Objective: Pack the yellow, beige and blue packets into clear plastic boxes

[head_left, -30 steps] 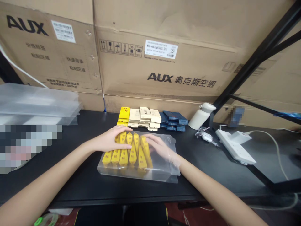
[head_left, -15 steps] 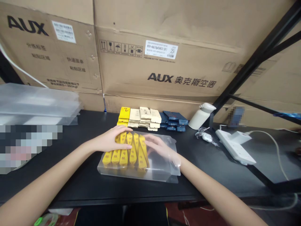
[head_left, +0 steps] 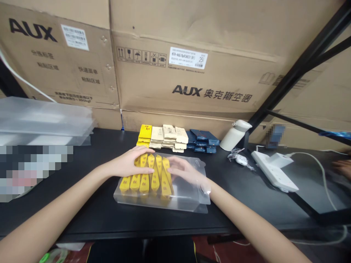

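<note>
Our left hand [head_left: 128, 162] lies flat and spread on the yellow packets [head_left: 148, 175] in the clear box [head_left: 186, 199] on the table [head_left: 82, 208], while our right hand [head_left: 186, 171], fingers spread inside the box, has nudged the last packet tighter, so the row looks nearly settled.

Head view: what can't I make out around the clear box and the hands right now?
- Right hand: inside the clear plastic box; its film hazes the fingertips.
- Yellow packets: print too small; far ends hidden under the left hand.
- Left table edge: pixelated patch hides what lies there.
- Hand at the right edge: cut off.
</note>
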A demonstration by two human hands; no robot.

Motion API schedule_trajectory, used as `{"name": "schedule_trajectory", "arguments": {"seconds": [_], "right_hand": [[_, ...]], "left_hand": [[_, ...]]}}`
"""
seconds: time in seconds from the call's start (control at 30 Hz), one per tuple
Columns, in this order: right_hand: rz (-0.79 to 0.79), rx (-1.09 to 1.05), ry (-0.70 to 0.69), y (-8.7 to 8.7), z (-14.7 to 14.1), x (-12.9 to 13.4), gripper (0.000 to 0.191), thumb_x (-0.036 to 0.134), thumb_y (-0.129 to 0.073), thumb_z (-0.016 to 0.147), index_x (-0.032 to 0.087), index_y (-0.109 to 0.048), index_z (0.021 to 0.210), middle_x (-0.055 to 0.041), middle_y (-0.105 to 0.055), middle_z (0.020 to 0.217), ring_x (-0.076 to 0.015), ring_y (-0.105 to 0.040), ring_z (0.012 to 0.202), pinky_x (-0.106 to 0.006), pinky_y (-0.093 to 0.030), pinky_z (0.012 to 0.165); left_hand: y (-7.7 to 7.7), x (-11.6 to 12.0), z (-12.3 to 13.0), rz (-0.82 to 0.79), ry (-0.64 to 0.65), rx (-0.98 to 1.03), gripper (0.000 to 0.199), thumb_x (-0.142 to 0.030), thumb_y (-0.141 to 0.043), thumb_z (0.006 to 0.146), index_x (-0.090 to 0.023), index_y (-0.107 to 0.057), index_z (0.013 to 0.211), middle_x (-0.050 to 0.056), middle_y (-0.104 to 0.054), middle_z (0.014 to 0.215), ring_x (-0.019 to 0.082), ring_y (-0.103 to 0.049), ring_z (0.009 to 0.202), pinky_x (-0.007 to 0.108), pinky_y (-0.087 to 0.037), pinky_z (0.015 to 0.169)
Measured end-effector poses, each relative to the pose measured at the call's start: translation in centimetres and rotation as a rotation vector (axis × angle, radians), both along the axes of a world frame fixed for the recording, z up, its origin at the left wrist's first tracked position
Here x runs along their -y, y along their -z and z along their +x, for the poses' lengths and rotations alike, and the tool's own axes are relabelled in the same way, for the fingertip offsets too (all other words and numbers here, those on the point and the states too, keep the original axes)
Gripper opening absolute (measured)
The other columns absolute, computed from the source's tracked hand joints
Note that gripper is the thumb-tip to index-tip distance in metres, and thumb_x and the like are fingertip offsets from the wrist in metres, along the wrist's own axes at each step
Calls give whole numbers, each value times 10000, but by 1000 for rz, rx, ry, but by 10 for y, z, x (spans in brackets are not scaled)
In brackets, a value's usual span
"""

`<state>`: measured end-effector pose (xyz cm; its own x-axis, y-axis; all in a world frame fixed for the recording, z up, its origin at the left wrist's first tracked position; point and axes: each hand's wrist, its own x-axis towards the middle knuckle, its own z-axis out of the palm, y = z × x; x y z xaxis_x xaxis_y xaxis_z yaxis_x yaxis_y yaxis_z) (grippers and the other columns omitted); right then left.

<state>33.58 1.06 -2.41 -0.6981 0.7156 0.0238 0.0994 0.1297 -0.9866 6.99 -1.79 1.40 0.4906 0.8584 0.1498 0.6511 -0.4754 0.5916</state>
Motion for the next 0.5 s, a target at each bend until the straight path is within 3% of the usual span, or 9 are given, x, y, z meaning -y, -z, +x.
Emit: {"name": "schedule_trajectory", "arguments": {"seconds": [0.5], "right_hand": [[-17,30,-11,0,1,-3,420,406,-671,842,205,-561,1193,-82,-645,1173,-151,-687,825,-305,-604,675]], "left_hand": [[2,-1,0,24,15,14,609,-582,-632,784,-276,-510,1296,95,-537,1351,324,-501,1244,507,-414,1041]]}}
